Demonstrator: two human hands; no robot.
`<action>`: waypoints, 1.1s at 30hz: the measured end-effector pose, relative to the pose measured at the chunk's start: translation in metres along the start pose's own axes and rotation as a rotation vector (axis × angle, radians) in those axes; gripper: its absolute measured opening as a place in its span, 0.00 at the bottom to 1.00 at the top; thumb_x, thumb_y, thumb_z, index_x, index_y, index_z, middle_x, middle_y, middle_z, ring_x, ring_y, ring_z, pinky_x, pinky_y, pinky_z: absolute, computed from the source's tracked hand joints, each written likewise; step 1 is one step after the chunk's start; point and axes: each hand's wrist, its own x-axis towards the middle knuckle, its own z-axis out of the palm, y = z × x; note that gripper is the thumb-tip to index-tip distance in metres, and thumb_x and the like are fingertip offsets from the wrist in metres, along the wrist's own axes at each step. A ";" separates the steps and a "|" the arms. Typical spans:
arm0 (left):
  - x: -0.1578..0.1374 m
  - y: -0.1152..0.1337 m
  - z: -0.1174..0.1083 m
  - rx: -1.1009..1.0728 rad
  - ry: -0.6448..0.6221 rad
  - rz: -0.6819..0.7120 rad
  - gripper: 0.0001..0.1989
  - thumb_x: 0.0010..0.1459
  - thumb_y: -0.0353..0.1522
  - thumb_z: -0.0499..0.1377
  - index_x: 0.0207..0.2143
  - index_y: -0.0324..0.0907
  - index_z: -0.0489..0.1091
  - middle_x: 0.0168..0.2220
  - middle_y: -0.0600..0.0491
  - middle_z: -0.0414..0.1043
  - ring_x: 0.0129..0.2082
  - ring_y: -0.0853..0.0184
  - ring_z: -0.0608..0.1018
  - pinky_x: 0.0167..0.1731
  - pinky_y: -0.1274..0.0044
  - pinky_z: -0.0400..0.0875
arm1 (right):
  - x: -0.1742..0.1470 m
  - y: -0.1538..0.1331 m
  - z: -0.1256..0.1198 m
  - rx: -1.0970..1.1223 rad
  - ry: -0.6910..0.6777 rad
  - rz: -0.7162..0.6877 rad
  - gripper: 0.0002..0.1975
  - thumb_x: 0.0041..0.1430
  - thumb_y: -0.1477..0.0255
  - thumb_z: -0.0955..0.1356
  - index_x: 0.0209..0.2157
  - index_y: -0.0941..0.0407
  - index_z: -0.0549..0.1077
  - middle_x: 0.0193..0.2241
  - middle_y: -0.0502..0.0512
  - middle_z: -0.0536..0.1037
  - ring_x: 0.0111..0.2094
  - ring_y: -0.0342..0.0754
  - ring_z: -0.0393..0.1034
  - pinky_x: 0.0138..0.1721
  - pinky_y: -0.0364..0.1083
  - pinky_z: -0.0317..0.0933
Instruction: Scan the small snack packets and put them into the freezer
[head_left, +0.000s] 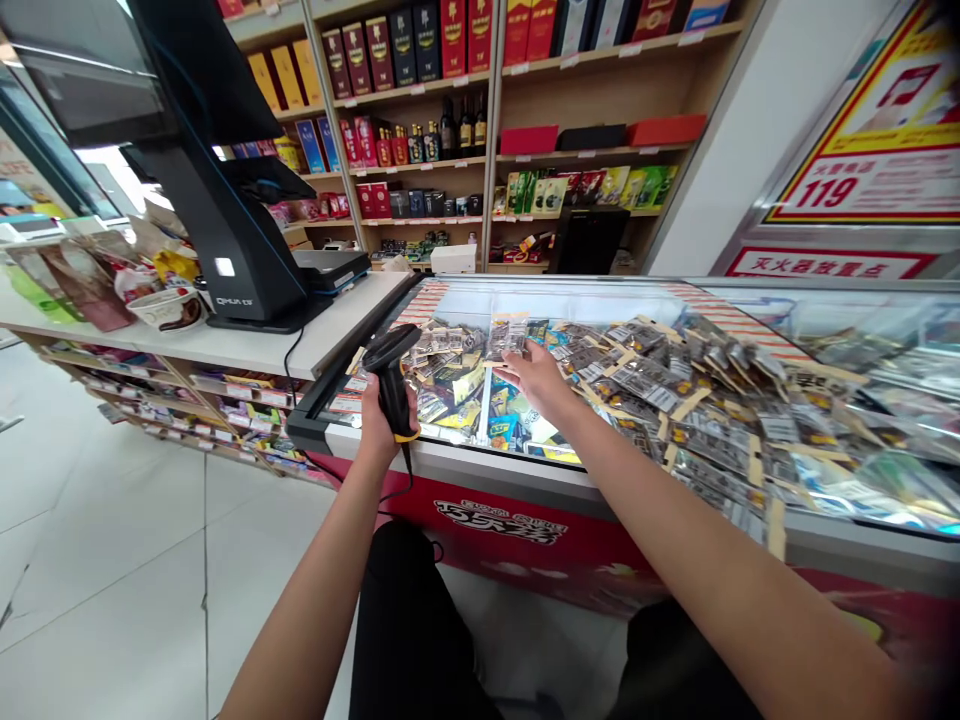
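My left hand (381, 420) is wrapped round the handle of a black barcode scanner (394, 375), held upright near the front edge of the glass-topped freezer (480, 455). The scanner's head points away and to the right, and its cord hangs below. My right hand (538, 375) reaches over the glass with its fingers closed on the near end of a small clear packet (508, 333) with a tan edge. More such packets form a large pile (667, 385) on the glass to the right, and a smaller group (450, 345) lies to the left.
Left of the freezer stands a counter (337, 320) with a black checkout terminal (259, 260) and a paper bowl (169, 308). Behind are shelves (420, 90) of boxes and bottles. Yellow and blue packs (510, 415) show through the freezer glass.
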 end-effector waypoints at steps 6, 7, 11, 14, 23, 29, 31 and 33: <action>0.000 -0.003 0.007 -0.002 0.161 0.097 0.33 0.56 0.65 0.62 0.34 0.42 0.70 0.19 0.58 0.69 0.10 0.71 0.68 0.10 0.78 0.57 | 0.015 -0.014 0.051 -0.129 -0.027 0.004 0.25 0.60 0.75 0.79 0.58 0.58 0.77 0.39 0.57 0.85 0.37 0.51 0.83 0.44 0.50 0.82; 0.000 -0.004 0.007 0.013 0.153 0.094 0.34 0.56 0.65 0.62 0.33 0.42 0.70 0.19 0.58 0.70 0.10 0.71 0.68 0.10 0.78 0.57 | 0.019 -0.016 0.063 -0.136 -0.024 0.018 0.25 0.60 0.76 0.79 0.57 0.59 0.77 0.37 0.57 0.85 0.36 0.50 0.83 0.42 0.49 0.82; 0.000 -0.003 0.007 0.057 0.125 0.083 0.34 0.55 0.66 0.62 0.32 0.42 0.69 0.20 0.57 0.71 0.11 0.71 0.69 0.11 0.78 0.58 | 0.035 -0.017 0.103 -0.184 -0.070 0.072 0.21 0.58 0.81 0.79 0.52 0.62 0.78 0.29 0.54 0.82 0.33 0.50 0.82 0.39 0.47 0.80; 0.000 -0.001 0.008 0.048 0.138 0.075 0.35 0.54 0.66 0.62 0.33 0.43 0.68 0.20 0.57 0.70 0.11 0.72 0.68 0.11 0.78 0.57 | 0.042 -0.017 0.117 -0.223 -0.102 0.089 0.15 0.57 0.82 0.79 0.45 0.61 0.80 0.25 0.53 0.80 0.32 0.52 0.83 0.36 0.47 0.79; -0.001 -0.002 0.006 0.049 0.104 0.064 0.32 0.57 0.64 0.61 0.35 0.44 0.71 0.20 0.57 0.69 0.11 0.71 0.67 0.11 0.77 0.57 | 0.025 -0.027 0.072 -0.605 -0.093 -0.170 0.20 0.63 0.73 0.74 0.56 0.58 0.78 0.55 0.64 0.82 0.38 0.53 0.83 0.38 0.50 0.79; 0.002 0.000 0.001 0.096 0.045 0.038 0.29 0.61 0.61 0.58 0.37 0.44 0.71 0.20 0.57 0.69 0.11 0.70 0.67 0.10 0.78 0.56 | 0.017 -0.076 -0.049 -1.145 0.124 -0.390 0.16 0.68 0.69 0.70 0.54 0.56 0.81 0.57 0.68 0.81 0.59 0.64 0.75 0.65 0.60 0.64; 0.003 0.001 0.000 0.125 -0.037 -0.010 0.30 0.61 0.61 0.59 0.38 0.43 0.72 0.20 0.57 0.70 0.10 0.70 0.67 0.09 0.78 0.57 | 0.021 -0.093 -0.096 -1.445 0.299 -0.295 0.21 0.69 0.63 0.69 0.58 0.58 0.79 0.56 0.71 0.81 0.62 0.70 0.71 0.63 0.65 0.64; 0.003 0.003 -0.001 0.155 -0.128 -0.061 0.31 0.59 0.61 0.60 0.40 0.42 0.73 0.20 0.57 0.71 0.09 0.70 0.66 0.09 0.78 0.57 | 0.025 -0.105 -0.138 -1.621 0.441 -0.149 0.28 0.69 0.58 0.69 0.62 0.62 0.75 0.58 0.77 0.79 0.66 0.76 0.65 0.62 0.69 0.62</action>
